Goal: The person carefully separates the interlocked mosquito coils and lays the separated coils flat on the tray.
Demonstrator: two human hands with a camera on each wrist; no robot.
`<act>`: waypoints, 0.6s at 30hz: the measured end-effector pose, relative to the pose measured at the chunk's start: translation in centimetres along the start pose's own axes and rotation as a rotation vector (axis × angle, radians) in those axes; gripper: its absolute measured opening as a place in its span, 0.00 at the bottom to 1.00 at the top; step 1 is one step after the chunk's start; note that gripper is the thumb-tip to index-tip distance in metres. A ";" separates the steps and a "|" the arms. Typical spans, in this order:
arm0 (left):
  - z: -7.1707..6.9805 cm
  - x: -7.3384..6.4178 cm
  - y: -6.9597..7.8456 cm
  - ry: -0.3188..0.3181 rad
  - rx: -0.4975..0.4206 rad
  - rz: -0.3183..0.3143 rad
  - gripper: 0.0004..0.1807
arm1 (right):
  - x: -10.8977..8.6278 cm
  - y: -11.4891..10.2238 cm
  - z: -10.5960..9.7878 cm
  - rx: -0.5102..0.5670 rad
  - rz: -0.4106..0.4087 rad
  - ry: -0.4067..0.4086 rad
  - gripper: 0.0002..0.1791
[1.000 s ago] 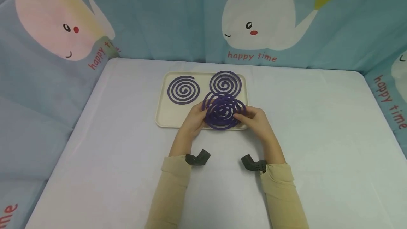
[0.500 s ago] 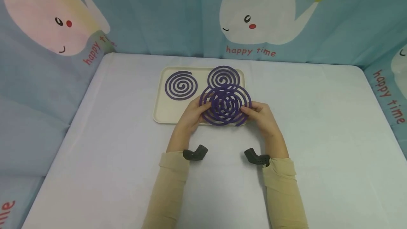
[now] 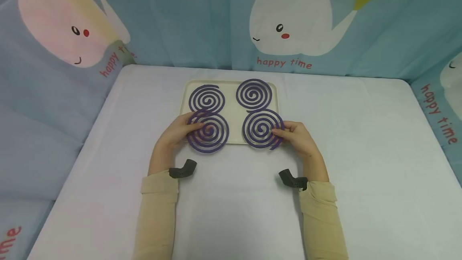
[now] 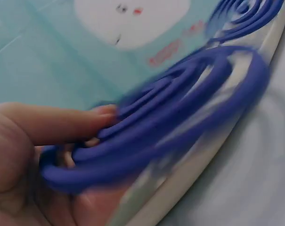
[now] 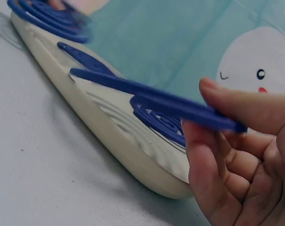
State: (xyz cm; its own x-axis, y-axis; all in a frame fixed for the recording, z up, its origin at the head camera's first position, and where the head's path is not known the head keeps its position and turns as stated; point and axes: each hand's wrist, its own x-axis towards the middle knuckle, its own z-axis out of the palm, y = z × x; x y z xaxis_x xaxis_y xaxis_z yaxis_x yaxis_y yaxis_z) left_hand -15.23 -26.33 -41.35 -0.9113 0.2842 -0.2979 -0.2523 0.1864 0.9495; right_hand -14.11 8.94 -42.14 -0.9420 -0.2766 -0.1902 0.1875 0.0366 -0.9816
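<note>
My left hand pinches the left rim of a purple spiral mosquito coil, thumb on top and fingers below. My right hand pinches the right rim of a second mosquito coil. The two coils are apart, held over the front part of a cream tray. In the left wrist view the held coil is tilted and blurred. Nearly edge-on in the right wrist view, the other held coil hangs above the tray, casting a spiral shadow on it.
Two more mosquito coils lie in the tray, one at back left and one at back right. A white cloth covers the table. Behind it hangs a blue whale-print curtain. Each wrist wears a black device.
The two held coils, overlapping before, are now separated. My left hand has moved left with one of them; my right hand stays near its place with the other.
</note>
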 end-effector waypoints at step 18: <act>-2.4 -0.2 -1.1 0.132 0.212 0.048 0.29 | -0.2 0.5 -0.9 0.052 -0.018 0.110 0.24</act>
State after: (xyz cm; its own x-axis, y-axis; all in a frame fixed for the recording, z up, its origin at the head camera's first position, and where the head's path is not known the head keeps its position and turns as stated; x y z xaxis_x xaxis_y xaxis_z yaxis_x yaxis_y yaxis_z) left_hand -15.53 -28.84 -42.13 -0.9587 0.1745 -0.2245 -0.1467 0.3729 0.9162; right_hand -14.11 9.86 -42.61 -0.9697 -0.1696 -0.1758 0.1814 -0.0177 -0.9833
